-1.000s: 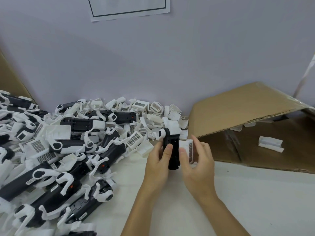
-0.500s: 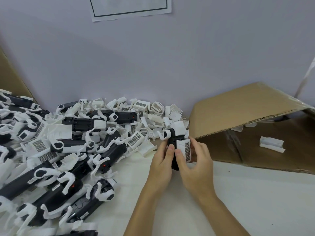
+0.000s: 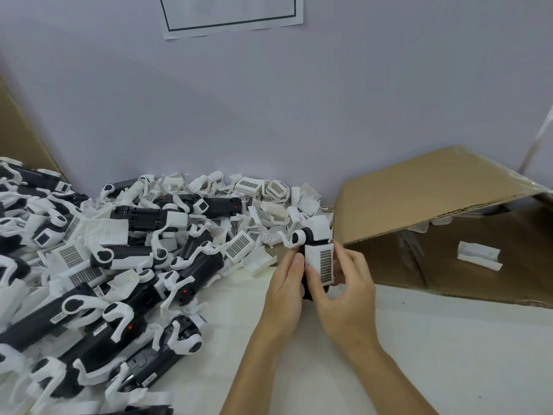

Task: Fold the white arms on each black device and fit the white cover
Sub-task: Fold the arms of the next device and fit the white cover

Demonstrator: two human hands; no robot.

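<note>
Centre frame: left hand point(image 3: 284, 283) grips device point(image 3: 308, 290), right hand point(image 3: 344, 283) pinches cover point(image 3: 318, 262) against it. Cover-fitting step; next, likely press until seated, arms point(image 3: 294, 238) tucked.

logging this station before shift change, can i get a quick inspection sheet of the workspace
surface: white tabletop, bare at front right
job's things: black device held upright, white cover against its front
clutter: pile of devices and covers at left
hands: left hand grips the device; right hand pinches the cover
cables: nothing seen
surroundings: cardboard box on its side at right, one white part inside; paper sheet on wall
</note>
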